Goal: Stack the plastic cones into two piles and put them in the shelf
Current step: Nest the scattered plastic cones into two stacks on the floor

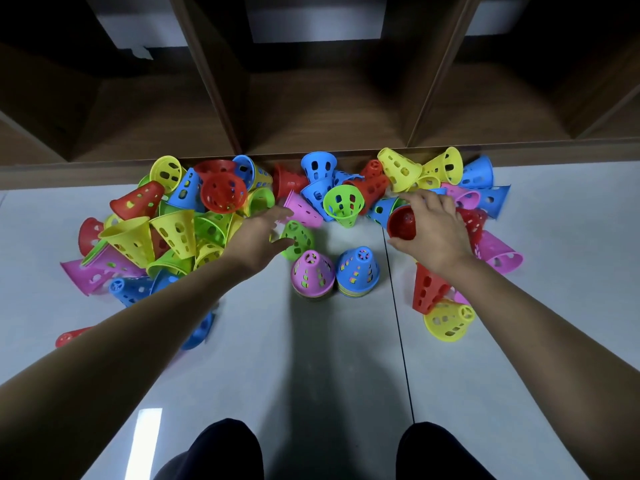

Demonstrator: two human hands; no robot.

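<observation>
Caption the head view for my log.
Left hand holds a green cone, right hand a red cone, near the pink-topped pile and blue-topped pile.

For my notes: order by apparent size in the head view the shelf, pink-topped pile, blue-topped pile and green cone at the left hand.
1. shelf
2. pink-topped pile and blue-topped pile: alike, unranked
3. green cone, partly covered by left hand
</observation>
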